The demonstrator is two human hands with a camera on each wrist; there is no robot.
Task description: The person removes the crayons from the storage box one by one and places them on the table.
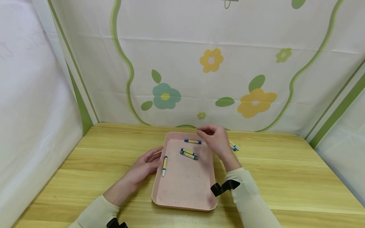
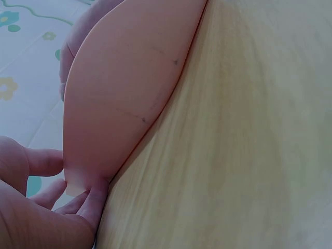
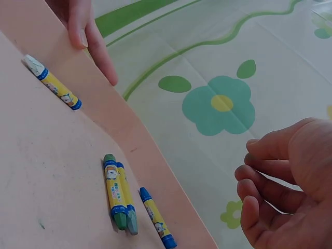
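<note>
My left hand (image 1: 146,164) rests against the left side of a pink tray (image 1: 185,190), fingers along its outer wall and thumb at the rim. Raised over the tray's far right corner, my right hand (image 1: 218,141) has loosely curled fingers with the thumb near the index finger; no crayon shows in it. A white crayon (image 3: 54,85) lies inside the tray along the left wall. A green crayon (image 3: 115,194) and a greyish one (image 3: 130,212) lie side by side farther back. Close to the far wall is a blue crayon (image 1: 192,142).
A few more crayons (image 1: 234,147), with light blue ends, lie on the wooden table (image 1: 285,177) beyond the right hand, which partly covers them. A white cloth (image 1: 182,57) printed with flowers hangs behind the table. Dark straps with a small black mount (image 1: 223,187) sit on the sleeves.
</note>
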